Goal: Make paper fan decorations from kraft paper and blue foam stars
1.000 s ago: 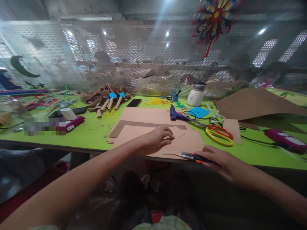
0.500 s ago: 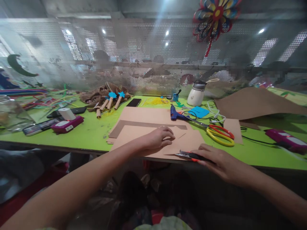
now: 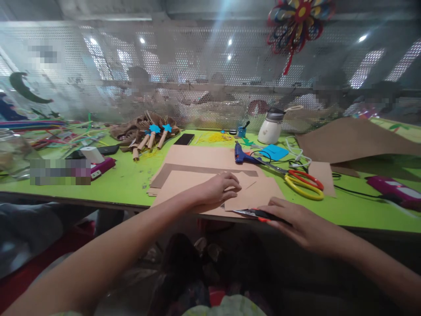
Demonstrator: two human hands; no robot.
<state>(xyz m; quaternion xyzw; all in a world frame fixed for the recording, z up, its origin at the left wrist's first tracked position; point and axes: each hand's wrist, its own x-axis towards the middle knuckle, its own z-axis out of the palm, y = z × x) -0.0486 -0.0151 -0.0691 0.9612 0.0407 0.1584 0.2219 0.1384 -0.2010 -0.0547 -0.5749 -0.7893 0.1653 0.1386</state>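
Note:
My left hand [image 3: 219,188] rests on a sheet of tan card [image 3: 263,195], palm down, its fingers a little bent and apart. In my right hand [image 3: 292,221] are scissors [image 3: 253,213] with black and red handles. Their blades point left and lie at the card's near edge, just below my left fingers. A dark slit shows in the card near the blade tips. More tan card [image 3: 204,154] and a darker brown strip [image 3: 184,169] lie beneath and behind the sheet.
Large scissors [image 3: 304,184] with red and yellow handles lie to the right, beside a blue glue gun [image 3: 241,154]. A white bottle [image 3: 270,128] stands behind. Brown paper bundles [image 3: 148,136], a phone [image 3: 184,139] and a magenta power strip [image 3: 102,167] lie left. Brown paper [image 3: 355,140] covers the right.
The scissors' blades, spread apart before, have come together at the card's near edge. My left hand has stayed almost in place on the card.

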